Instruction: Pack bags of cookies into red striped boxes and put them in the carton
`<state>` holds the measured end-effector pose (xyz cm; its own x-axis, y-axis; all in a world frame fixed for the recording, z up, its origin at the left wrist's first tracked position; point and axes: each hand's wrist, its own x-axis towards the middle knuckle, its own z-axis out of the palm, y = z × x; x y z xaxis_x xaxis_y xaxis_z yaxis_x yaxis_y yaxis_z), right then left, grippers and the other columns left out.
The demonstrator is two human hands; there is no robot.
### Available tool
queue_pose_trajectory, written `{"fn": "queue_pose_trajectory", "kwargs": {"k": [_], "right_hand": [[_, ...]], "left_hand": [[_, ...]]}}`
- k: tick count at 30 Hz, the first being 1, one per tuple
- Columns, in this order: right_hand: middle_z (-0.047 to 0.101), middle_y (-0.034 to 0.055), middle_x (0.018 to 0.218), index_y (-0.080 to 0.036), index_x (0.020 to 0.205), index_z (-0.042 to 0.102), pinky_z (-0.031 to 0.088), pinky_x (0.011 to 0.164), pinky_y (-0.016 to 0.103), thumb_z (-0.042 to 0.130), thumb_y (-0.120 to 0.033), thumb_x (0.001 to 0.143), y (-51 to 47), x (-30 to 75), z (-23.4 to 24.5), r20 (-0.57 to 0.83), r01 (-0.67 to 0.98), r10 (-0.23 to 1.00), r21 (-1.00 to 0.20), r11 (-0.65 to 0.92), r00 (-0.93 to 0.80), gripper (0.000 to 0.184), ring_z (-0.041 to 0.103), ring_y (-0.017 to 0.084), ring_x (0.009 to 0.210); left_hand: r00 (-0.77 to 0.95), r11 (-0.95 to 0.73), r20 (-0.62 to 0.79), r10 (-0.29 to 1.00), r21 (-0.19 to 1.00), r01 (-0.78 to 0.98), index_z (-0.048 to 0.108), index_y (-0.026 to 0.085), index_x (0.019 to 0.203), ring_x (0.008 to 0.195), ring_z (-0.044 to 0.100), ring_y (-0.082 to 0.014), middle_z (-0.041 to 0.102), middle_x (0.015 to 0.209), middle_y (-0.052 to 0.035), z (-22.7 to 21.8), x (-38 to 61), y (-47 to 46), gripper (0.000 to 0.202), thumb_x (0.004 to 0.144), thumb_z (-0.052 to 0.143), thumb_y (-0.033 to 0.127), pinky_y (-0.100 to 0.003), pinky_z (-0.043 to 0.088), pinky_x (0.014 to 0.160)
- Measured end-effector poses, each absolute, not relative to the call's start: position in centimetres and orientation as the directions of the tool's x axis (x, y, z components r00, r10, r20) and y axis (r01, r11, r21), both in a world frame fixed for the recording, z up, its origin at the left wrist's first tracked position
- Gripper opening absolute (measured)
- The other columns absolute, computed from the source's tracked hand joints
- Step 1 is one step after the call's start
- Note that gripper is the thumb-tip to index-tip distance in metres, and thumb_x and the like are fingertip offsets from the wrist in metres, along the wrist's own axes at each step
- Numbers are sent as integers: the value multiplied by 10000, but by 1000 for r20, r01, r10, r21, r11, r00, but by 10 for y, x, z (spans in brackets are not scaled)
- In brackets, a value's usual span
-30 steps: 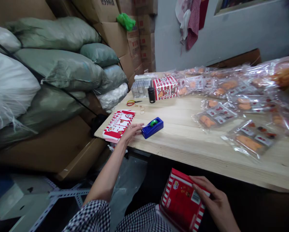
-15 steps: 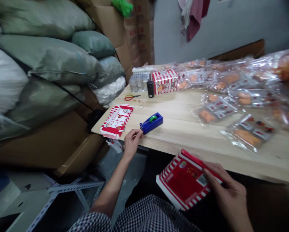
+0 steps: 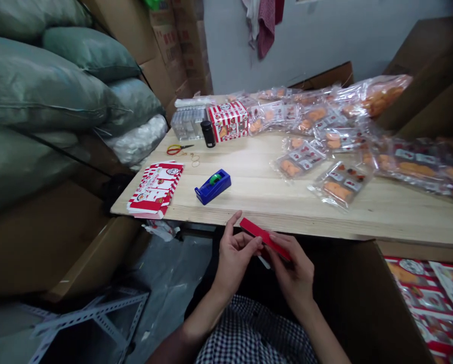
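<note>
Just in front of the table edge, my right hand (image 3: 297,270) grips a flat red box (image 3: 264,237), turned so that a narrow plain red side faces up. Close against the box's left end is my left hand (image 3: 232,255). Its index finger points up and its other fingers are curled, with the thumb tip at the box. Whether a bit of tape is in those fingers is too small to make out. On the table beyond my left hand stands a blue tape dispenser (image 3: 213,188) with a green roll.
Flat red-and-white cartons (image 3: 156,188) are stacked at the table's left. Behind are scissors (image 3: 177,149), a black bottle (image 3: 208,134), a striped box (image 3: 229,121) and clear containers (image 3: 188,122). Several clear packets (image 3: 340,183) cover the right side. A cardboard box (image 3: 363,303) stands below right.
My left hand has left the tape dispenser and come right to the box. The right hand has brought the box nearer the middle and turned it edge-up. The view has swung right.
</note>
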<state>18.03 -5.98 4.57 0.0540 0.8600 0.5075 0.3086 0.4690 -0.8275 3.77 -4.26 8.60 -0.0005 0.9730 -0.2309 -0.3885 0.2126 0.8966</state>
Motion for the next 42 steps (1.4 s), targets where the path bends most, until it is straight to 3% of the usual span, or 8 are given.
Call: {"fn": "queue_pose_trajectory", "kwargs": {"k": [7, 13, 17, 22, 27, 31, 39, 42], "right_hand": [[562, 78, 1257, -351, 1375, 568, 503, 1004, 405, 512, -101, 964, -53, 197, 42, 396, 354, 897, -825, 441, -194, 484, 560, 229, 1210], [603, 48, 1117, -358, 1247, 676, 512, 939, 364, 560, -154, 959, -50, 205, 59, 325, 245, 945, -913, 326, -47, 373, 603, 200, 1087], [631, 33, 1026, -313, 1146, 738, 525, 844, 330, 647, -246, 918, -46, 218, 64, 188, 91, 970, -980, 176, 155, 255, 620, 191, 975], [704, 39, 1091, -259, 1086, 752, 542, 870, 343, 698, -339, 877, -29, 233, 38, 11, -134, 944, -989, 58, 330, 230, 658, 220, 1015], [772, 85, 1002, -196, 1079, 733, 598, 778, 387, 628, -454, 891, 16, 245, 6, 106, 183, 977, -981, 72, 184, 336, 728, 246, 874], [731, 124, 1107, -183, 1109, 712, 566, 885, 435, 564, -459, 904, 76, 270, 0, 210, 402, 952, -909, 107, 221, 375, 688, 273, 1027], [393, 163, 1544, -162, 1323, 588, 245, 1169, 537, 589, -95, 815, 196, 286, 0, 210, 798, 969, -602, 23, 131, 513, 256, 353, 1466], [481, 159, 1473, -172, 1310, 586, 314, 1138, 504, 564, -121, 904, 218, 285, -4, 155, 857, 985, -516, 13, 79, 410, 365, 318, 1413]], "left_hand": [[33, 277, -282, 959, 901, -333, 401, 183, 1390, 631, 626, -125, 689, 742, -6, 60, 44, -41, 697, 812, 745, 367, -227, 496, 630], [-130, 44, -14, 991, 972, 230, 614, 235, 1167, 729, 568, -142, 585, 786, 24, 40, 30, -23, 571, 680, 847, 422, -242, 464, 699], [89, -88, 62, 994, 937, 337, 689, 231, 1098, 1030, 599, -216, 657, 1100, -52, 48, 12, -16, 418, 738, 802, 410, -304, 461, 921], [379, 16, -133, 916, 955, 298, 709, 197, 1162, 841, 658, -207, 746, 961, -24, 54, -6, -5, 372, 879, 632, 426, -261, 488, 754], [425, -176, -60, 903, 851, 495, 735, 205, 1113, 888, 667, -229, 752, 997, -35, 45, -8, 44, 372, 950, 494, 436, -272, 479, 766], [359, -258, -6, 933, 686, 680, 636, 234, 1250, 980, 663, -229, 726, 1112, -61, 36, -4, 95, 382, 947, 509, 430, -292, 478, 857], [210, -253, 155, 965, 359, 898, 632, 157, 1173, 1055, 576, -274, 630, 1150, -148, 13, 0, 130, 349, 978, 434, 367, -406, 443, 966], [266, -337, 229, 936, 371, 865, 571, 165, 1268, 1123, 567, -278, 606, 1253, -148, 6, -3, 128, 365, 977, 445, 346, -436, 443, 1003]]}}
